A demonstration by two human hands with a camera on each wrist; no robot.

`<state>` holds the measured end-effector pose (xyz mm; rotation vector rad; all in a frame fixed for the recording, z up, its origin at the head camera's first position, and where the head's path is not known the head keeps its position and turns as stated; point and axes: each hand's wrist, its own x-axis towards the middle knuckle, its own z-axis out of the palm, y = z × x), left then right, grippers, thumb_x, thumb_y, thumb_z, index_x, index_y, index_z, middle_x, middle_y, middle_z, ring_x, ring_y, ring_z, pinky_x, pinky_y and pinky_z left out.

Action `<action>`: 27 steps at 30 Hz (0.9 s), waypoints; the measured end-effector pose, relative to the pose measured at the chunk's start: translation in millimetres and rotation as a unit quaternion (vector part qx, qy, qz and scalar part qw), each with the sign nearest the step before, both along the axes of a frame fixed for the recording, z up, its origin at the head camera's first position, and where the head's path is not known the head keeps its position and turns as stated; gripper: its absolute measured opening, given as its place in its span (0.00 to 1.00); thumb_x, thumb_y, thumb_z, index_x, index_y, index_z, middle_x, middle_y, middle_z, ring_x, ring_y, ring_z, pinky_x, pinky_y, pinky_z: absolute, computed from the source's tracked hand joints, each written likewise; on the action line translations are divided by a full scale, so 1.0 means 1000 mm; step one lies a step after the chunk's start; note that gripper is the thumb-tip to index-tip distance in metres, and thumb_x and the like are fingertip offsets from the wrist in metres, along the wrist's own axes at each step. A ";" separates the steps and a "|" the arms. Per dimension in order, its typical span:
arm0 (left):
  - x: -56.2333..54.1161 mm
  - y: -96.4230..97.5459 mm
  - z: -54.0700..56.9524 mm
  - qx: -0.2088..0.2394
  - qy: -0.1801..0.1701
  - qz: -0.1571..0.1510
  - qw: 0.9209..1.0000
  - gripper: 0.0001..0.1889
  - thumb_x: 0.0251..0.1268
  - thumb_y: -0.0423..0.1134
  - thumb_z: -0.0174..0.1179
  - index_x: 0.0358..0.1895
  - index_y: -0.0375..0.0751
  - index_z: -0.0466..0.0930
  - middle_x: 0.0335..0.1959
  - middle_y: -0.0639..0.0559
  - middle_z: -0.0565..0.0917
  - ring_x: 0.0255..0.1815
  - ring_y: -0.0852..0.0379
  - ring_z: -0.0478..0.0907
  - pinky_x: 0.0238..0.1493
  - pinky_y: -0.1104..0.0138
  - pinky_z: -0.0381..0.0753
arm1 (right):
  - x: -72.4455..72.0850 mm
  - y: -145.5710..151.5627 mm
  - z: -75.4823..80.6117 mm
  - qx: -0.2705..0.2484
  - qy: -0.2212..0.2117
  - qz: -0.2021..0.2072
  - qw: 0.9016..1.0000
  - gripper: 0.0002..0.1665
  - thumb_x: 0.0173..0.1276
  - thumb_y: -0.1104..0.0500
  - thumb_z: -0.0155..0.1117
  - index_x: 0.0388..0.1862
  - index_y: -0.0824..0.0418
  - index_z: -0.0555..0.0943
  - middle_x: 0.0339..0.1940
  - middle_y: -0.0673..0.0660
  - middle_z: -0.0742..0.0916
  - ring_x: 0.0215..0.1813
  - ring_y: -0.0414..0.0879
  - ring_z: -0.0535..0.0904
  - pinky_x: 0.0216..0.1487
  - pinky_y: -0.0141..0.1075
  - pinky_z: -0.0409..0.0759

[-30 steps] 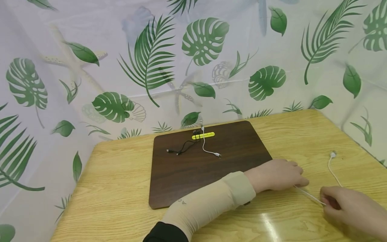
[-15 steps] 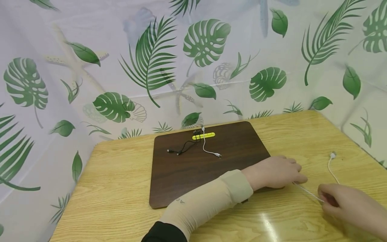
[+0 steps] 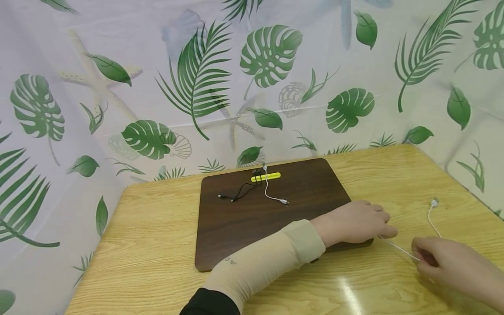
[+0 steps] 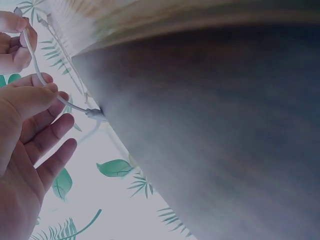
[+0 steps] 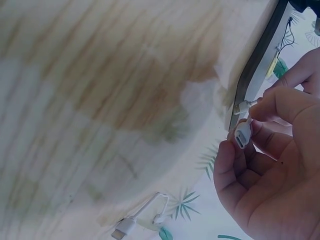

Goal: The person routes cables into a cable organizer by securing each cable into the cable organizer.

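Observation:
My left hand (image 3: 356,222) reaches across the board's right edge and pinches a thin white charging cable (image 3: 399,249) between thumb and forefinger. Its other fingers are spread, and a white plug (image 4: 94,114) sticks out past the fingertips in the left wrist view. The cable runs to my right hand (image 3: 450,264), which pinches it close to its other white plug (image 5: 243,135). That plug's open metal end faces the camera in the right wrist view. A second white cable (image 3: 433,223) lies on the table just beyond the right hand.
A dark brown board (image 3: 236,232) lies on the wood-grain table (image 3: 153,245). Near its back edge, a yellow cable holder (image 3: 271,176) carries black cables (image 3: 246,186) and another white cable (image 3: 268,192). A leaf-print cloth (image 3: 212,65) hangs behind and at the sides.
Both hands have shifted slightly left and away from me in the head view, with the white cable still between them. The board and the cables on it have stayed put.

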<state>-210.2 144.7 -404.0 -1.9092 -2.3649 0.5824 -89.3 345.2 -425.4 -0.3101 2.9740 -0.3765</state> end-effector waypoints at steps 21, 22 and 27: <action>-0.011 -0.017 0.004 0.015 0.021 0.005 1.000 0.18 0.91 0.46 0.39 0.65 0.74 0.75 0.56 0.68 0.79 0.57 0.67 0.72 0.55 0.74 0.70 | -0.011 -0.016 0.004 -0.019 0.037 0.035 0.999 0.21 0.62 0.64 0.71 0.25 0.47 0.68 0.19 0.40 0.66 0.22 0.30 0.57 0.25 0.29 0.58; -0.012 -0.018 0.003 0.015 0.023 0.005 1.000 0.18 0.91 0.46 0.39 0.65 0.74 0.75 0.57 0.68 0.79 0.57 0.67 0.73 0.55 0.74 0.70 | -0.012 -0.017 0.004 -0.019 0.037 0.035 0.998 0.21 0.61 0.64 0.71 0.25 0.47 0.68 0.19 0.40 0.67 0.22 0.30 0.57 0.25 0.28 0.58; -0.016 -0.023 0.006 0.014 0.021 0.012 1.000 0.18 0.91 0.45 0.39 0.66 0.73 0.75 0.57 0.67 0.79 0.58 0.66 0.73 0.55 0.72 0.71 | -0.016 -0.024 0.004 -0.019 0.054 0.045 0.997 0.21 0.58 0.65 0.70 0.24 0.46 0.67 0.19 0.39 0.65 0.22 0.29 0.56 0.26 0.28 0.58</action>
